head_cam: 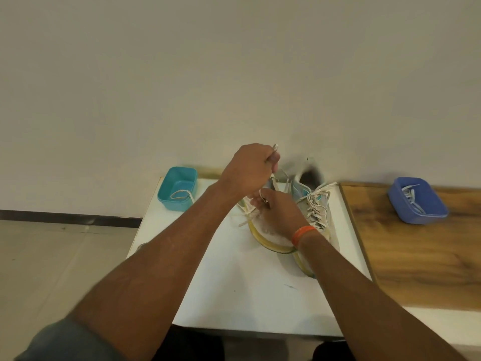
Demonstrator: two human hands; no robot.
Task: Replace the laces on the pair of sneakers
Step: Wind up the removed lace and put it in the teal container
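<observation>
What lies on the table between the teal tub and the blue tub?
In the head view, both sneakers lie between the teal tub and the blue tub, with both hands working there.

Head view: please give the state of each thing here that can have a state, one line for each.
Left hand: grips a lace end, raised.
Right hand: pinches the lace at the left sneaker.
Left sneaker: partly laced, on the white table.
Right sneaker: laced.
Teal box: open, one lace inside.
Blue box: open, laces inside.
</observation>
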